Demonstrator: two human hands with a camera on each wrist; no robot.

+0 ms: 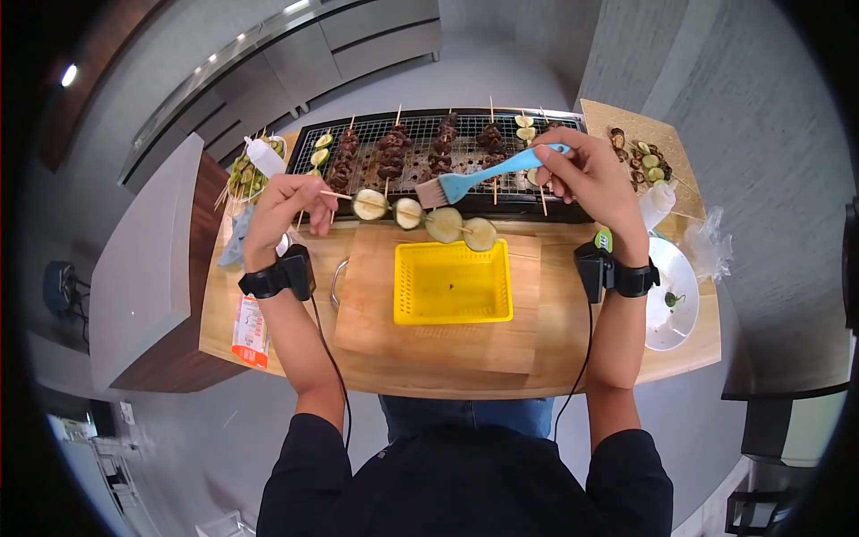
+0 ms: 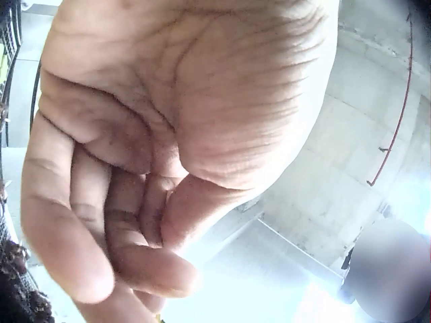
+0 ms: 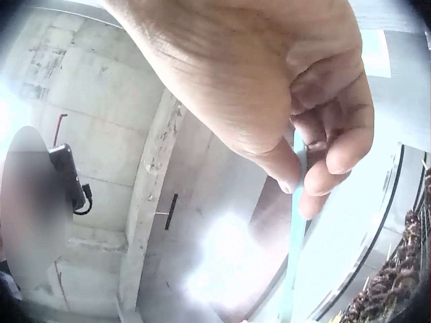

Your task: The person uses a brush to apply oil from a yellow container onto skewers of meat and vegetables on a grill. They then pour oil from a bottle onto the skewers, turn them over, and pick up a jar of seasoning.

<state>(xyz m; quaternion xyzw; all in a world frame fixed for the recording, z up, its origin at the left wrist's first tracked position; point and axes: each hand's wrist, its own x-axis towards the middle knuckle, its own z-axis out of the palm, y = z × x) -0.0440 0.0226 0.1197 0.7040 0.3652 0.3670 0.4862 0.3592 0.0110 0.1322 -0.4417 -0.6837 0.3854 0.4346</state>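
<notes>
In the head view my left hand (image 1: 284,208) pinches one end of a wooden skewer. Several round green-edged slices, like zucchini (image 1: 445,226), are threaded along it, held out level above the front edge of the grill. My right hand (image 1: 592,174) grips the handle of a blue basting brush (image 1: 512,165), whose pale bristles meet the slices near the middle of the skewer. The right wrist view shows thumb and fingertips closed on the blue handle (image 3: 297,202). In the left wrist view the fingers (image 2: 67,249) are curled, hiding most of the skewer.
Behind the hands, a wire-topped grill (image 1: 465,154) bears several dark meat skewers (image 1: 391,152) and vegetable skewers. A yellow basket (image 1: 452,311) sits on a cutting board (image 1: 371,313). At right are a squeeze bottle (image 1: 658,202), a white plate (image 1: 684,322) and a board (image 1: 684,183) with cooked pieces.
</notes>
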